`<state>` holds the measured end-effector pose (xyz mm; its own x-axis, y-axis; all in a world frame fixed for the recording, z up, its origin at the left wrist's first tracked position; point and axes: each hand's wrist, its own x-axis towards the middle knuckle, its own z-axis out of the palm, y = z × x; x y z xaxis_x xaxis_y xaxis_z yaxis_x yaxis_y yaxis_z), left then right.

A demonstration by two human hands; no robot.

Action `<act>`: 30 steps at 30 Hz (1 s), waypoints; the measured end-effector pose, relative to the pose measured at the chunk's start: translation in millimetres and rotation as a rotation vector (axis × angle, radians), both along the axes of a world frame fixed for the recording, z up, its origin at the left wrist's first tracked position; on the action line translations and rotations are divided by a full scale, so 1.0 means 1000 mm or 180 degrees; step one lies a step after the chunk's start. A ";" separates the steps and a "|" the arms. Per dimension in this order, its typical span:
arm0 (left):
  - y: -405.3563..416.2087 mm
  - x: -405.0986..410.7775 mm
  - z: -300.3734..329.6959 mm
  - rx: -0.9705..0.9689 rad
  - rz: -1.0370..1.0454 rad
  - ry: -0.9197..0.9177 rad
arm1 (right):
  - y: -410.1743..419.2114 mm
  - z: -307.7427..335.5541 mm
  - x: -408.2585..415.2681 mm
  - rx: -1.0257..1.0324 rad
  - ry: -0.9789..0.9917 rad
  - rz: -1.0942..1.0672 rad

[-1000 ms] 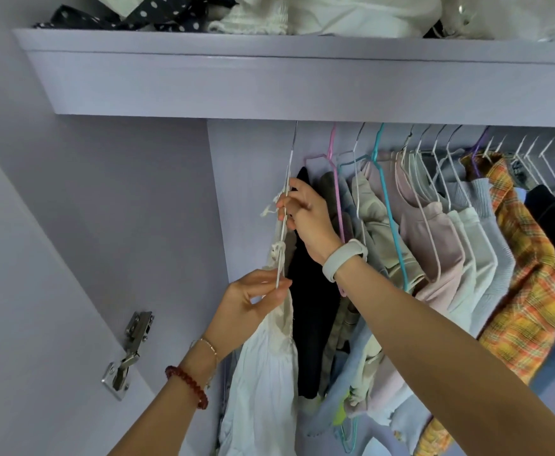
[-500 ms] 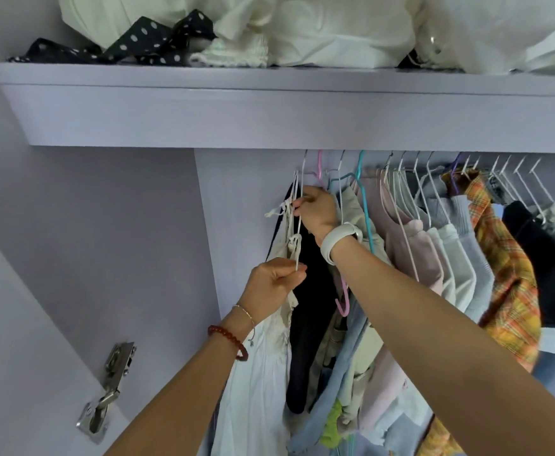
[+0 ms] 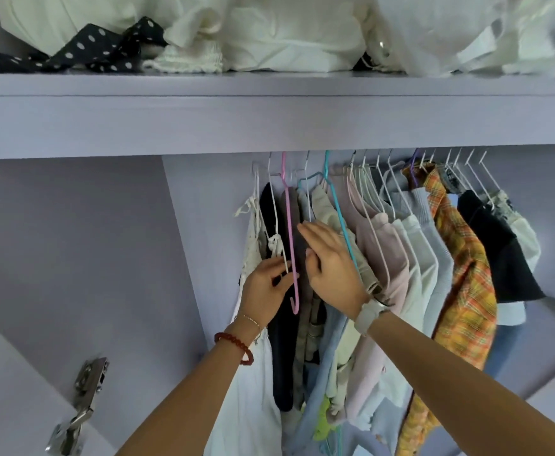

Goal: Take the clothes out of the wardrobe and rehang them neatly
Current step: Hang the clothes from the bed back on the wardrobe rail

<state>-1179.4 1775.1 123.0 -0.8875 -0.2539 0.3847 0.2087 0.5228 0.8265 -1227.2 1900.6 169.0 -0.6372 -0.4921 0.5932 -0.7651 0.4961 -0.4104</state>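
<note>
Inside the pale lilac wardrobe [image 3: 72, 225], a row of clothes hangs on thin wire hangers from a rail under the lilac shelf [image 3: 269, 120]. The left hand [image 3: 264, 291] reaches up to the left end of the row, its thumb and fingers loosely curled round the lower edge of a thin white wire hanger [image 3: 274, 222]; whether they truly pinch it or only touch it cannot be told. That hanger sits beside the white strappy dress [image 3: 253, 238], which hangs first in the row against the wardrobe's inner wall. A pink plastic hanger [image 3: 291, 238] hangs just right of the left fingers, its hooked end pointing down. The right hand [image 3: 330, 268] is spread, fingers straight, pressing flat against a dark garment [image 3: 276, 324] and the beige one [image 3: 330, 209] next to it, beside a turquoise hanger [image 3: 338, 218]. Further right hang a pale pink top [image 3: 381, 258], white and light blue pieces, an orange plaid shirt [image 3: 463, 291] and a black garment [image 3: 496, 251]. On the shelf lie crumpled white fabrics [image 3: 286, 37] and a black polka-dot cloth [image 3: 88, 51]. A metal door hinge [image 3: 85, 396] shows at lower left.
</note>
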 end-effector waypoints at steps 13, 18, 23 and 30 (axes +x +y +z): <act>0.051 0.045 0.036 -0.0722 0.1482 0.0056 | 0.116 -0.004 0.053 0.0096 0.0503 -0.0570; 0.180 0.052 0.059 -0.1985 0.0360 0.0628 | 0.234 -0.006 0.084 0.0286 0.0523 -0.1321; 0.331 0.066 0.028 -0.2378 -0.0686 0.0451 | 0.385 -0.029 0.151 0.0512 0.0254 -0.2065; 0.532 0.165 -0.051 -0.2538 -0.2603 0.0503 | 0.547 -0.088 0.333 0.0899 -0.0137 -0.2786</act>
